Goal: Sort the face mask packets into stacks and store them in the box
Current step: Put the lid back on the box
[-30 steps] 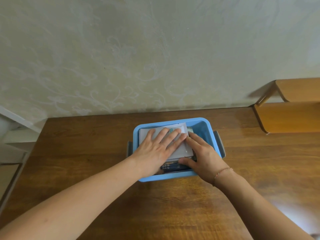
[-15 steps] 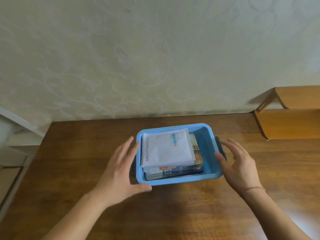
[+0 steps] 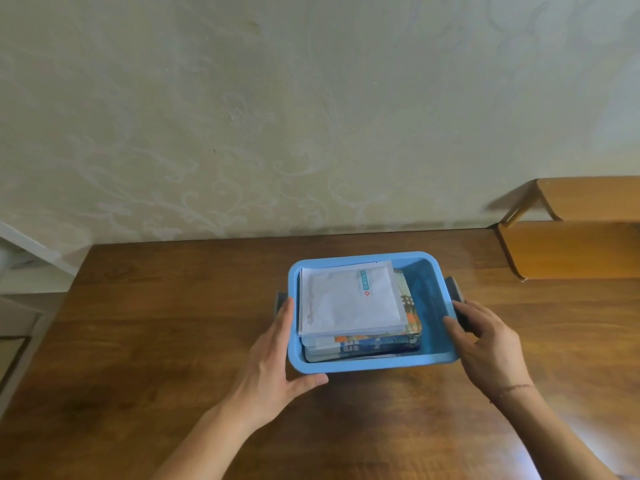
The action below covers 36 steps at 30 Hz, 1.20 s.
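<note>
Blue plastic box (image 3: 431,359), rigid and light with slippery packets (image 3: 349,301) stacked inside, is sitting on the tabletop (image 3: 156,341), left hand (image 3: 273,362) open against its side, right hand (image 3: 485,344) curling round the handle, best lifted level.

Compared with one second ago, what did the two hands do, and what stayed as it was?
Both hands came off the white packet on top of the stack. The left hand moved out to the left wall of the blue box, fingers straight against it. The right hand moved to the right wall, fingers curled near the grey handle. The stack and the box stayed in place on the wooden table.
</note>
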### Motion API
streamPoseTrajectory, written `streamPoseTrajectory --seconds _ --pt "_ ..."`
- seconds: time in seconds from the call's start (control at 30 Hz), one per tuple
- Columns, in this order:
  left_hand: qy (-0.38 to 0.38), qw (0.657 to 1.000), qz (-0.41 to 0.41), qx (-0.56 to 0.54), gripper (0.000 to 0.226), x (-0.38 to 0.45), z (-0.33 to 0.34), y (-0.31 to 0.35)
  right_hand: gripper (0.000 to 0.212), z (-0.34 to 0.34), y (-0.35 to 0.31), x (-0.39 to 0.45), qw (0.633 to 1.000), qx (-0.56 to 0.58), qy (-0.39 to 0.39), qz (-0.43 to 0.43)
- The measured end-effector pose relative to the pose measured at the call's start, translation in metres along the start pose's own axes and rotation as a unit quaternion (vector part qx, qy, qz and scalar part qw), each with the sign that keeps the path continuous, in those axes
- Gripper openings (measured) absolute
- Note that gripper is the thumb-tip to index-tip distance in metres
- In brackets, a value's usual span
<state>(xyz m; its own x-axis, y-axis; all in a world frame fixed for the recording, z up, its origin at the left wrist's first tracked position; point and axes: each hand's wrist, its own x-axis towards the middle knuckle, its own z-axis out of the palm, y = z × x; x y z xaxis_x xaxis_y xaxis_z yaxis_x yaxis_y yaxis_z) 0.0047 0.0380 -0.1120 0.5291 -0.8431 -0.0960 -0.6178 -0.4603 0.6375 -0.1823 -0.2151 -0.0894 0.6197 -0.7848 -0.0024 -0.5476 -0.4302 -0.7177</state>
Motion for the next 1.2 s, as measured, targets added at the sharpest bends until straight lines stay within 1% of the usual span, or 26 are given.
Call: streamPoseTrajectory --seconds 0.1,0.13,0.2,0.23,0.27,0.3,0.33,0.37,0.43,0.47,0.5,0.53,0.57,0.63,0.67,0.7,0.73,0.77,0.8,0.83,0.87,0.9,0.97,1.03,1.1,1.2 --pt "0.005 1.0 -0.005 0.0 0.119 0.0 0.005 0.003 0.023 -0.004 0.003 0.0 1.0 0.007 0.003 0.007" --pt "0.032 0.999 -0.011 0.024 0.114 -0.001 0.005 0.004 0.024 -0.005 0.004 0.0 1.0 0.012 0.003 0.006" --pt "0.141 0.987 -0.016 0.083 0.102 -0.005 0.006 0.012 0.03 -0.014 0.007 -0.004 1.0 0.017 0.005 0.012" --pt "0.202 0.977 0.015 0.071 0.095 -0.008 0.007 0.022 0.033 -0.021 0.012 -0.009 1.0 0.018 0.015 0.019" --pt "0.259 0.962 0.074 0.047 0.087 -0.01 0.011 0.037 0.035 -0.03 0.018 -0.017 0.999 0.018 0.032 0.026" --pt "0.287 0.946 0.151 0.018 0.077 -0.011 0.017 0.054 0.035 -0.041 0.027 -0.027 0.998 0.019 0.057 0.037" --pt "0.275 0.933 0.231 -0.001 0.068 -0.01 0.026 0.073 0.034 -0.053 0.039 -0.04 0.994 0.019 0.09 0.051" --pt "0.235 0.923 0.305 -0.008 0.061 -0.006 0.037 0.093 0.031 -0.066 0.054 -0.058 0.989 0.021 0.127 0.072" --pt "0.126 0.899 0.419 -0.014 0.054 0.006 0.066 0.135 0.024 -0.096 0.087 -0.101 0.969 0.023 0.211 0.128" --pt "0.067 0.892 0.446 -0.03 0.051 0.013 0.083 0.154 0.021 -0.111 0.102 -0.125 0.954 0.015 0.253 0.16" --pt "0.006 0.893 0.446 -0.055 0.048 0.018 0.103 0.172 0.018 -0.125 0.118 -0.149 0.935 0.002 0.295 0.195" --pt "-0.057 0.902 0.42 -0.085 0.047 0.022 0.125 0.187 0.017 -0.138 0.134 -0.173 0.915 -0.004 0.33 0.231" --pt "-0.124 0.916 0.364 -0.116 0.047 0.025 0.149 0.201 0.018 -0.15 0.149 -0.195 0.894 -0.003 0.357 0.271" --pt "-0.24 0.939 0.203 -0.136 0.051 0.028 0.194 0.226 0.031 -0.169 0.179 -0.23 0.857 0.005 0.379 0.349" --pt "-0.277 0.944 0.114 -0.136 0.051 0.028 0.213 0.238 0.041 -0.176 0.194 -0.241 0.851 -0.005 0.375 0.369" --pt "-0.315 0.937 0.014 -0.149 0.05 0.027 0.23 0.25 0.049 -0.184 0.206 -0.248 0.846 -0.027 0.369 0.384" --pt "-0.35 0.912 -0.097 -0.19 0.049 0.024 0.242 0.262 0.054 -0.191 0.221 -0.252 0.847 -0.045 0.361 0.388" --pt "-0.377 0.867 -0.213 -0.248 0.047 0.02 0.251 0.275 0.053 -0.198 0.233 -0.252 0.848 -0.057 0.348 0.396" --pt "-0.398 0.81 -0.312 -0.296 0.044 0.015 0.254 0.288 0.051 -0.205 0.248 -0.251 0.852 -0.072 0.325 0.406" --pt "-0.413 0.756 -0.387 -0.331 0.04 0.01 0.257 0.3 0.051 -0.211 0.263 -0.248 0.855 -0.093 0.297 0.414" --pt "-0.425 0.719 -0.427 -0.346 0.036 0.005 0.259 0.309 0.052 -0.218 0.279 -0.245 0.862 -0.102 0.262 0.421" --pt "-0.433 0.707 -0.44 -0.346 0.033 0.001 0.262 0.315 0.053 -0.224 0.289 -0.24 0.865 -0.095 0.229 0.436" --pt "-0.428 0.711 -0.443 -0.337 0.03 -0.004 0.27 0.324 0.056 -0.231 0.305 -0.229 0.868 -0.073 0.177 0.459" --pt "-0.422 0.715 -0.442 -0.34 0.03 -0.003 0.275 0.33 0.055 -0.233 0.314 -0.22 0.871 -0.074 0.153 0.461" --pt "-0.417 0.721 -0.442 -0.334 0.033 -0.001 0.277 0.335 0.052 -0.234 0.314 -0.217 0.873 -0.091 0.144 0.457" --pt "-0.393 0.736 -0.441 -0.331 0.023 0.005 0.267 0.339 0.04 -0.234 0.303 -0.215 0.876 -0.104 0.171 0.439"
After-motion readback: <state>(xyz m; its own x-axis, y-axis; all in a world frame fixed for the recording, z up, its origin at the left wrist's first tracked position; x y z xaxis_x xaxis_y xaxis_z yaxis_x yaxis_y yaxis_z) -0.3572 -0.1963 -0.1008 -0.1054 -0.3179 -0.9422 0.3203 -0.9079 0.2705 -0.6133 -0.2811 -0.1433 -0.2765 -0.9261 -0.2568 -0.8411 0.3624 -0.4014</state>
